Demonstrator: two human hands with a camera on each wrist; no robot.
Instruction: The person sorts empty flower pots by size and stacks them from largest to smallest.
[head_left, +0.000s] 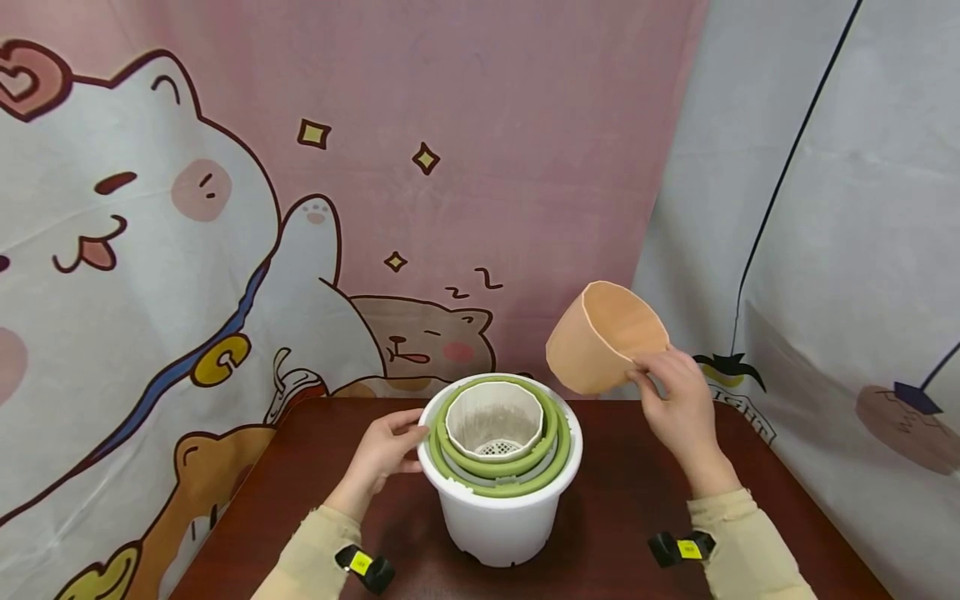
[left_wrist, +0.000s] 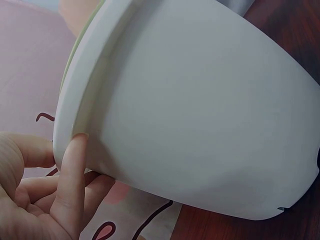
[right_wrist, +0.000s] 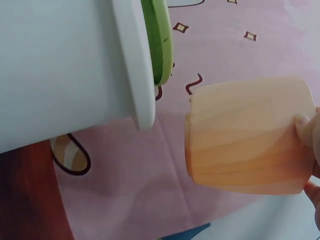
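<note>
A large white flowerpot [head_left: 495, 525] stands upright on the table, with green-rimmed pots [head_left: 491, 489] and a small white pot [head_left: 491, 414] nested inside. Drainage holes show in the small pot's bottom. My left hand [head_left: 384, 454] holds the large pot's rim at its left side; the left wrist view shows the fingers [left_wrist: 72, 175] at the rim's edge. Up to the right, my right hand [head_left: 681, 408] pinches an orange flowerpot [head_left: 581, 350] by its rim. That pot is tilted in the air, apart from the stack, its opening towards the upper right.
The dark red-brown table [head_left: 622, 500] carries the stack near its middle. Behind it hangs a pink cloth [head_left: 525, 167] with cartoon animals, and a pale cloth [head_left: 847, 250] hangs on the right.
</note>
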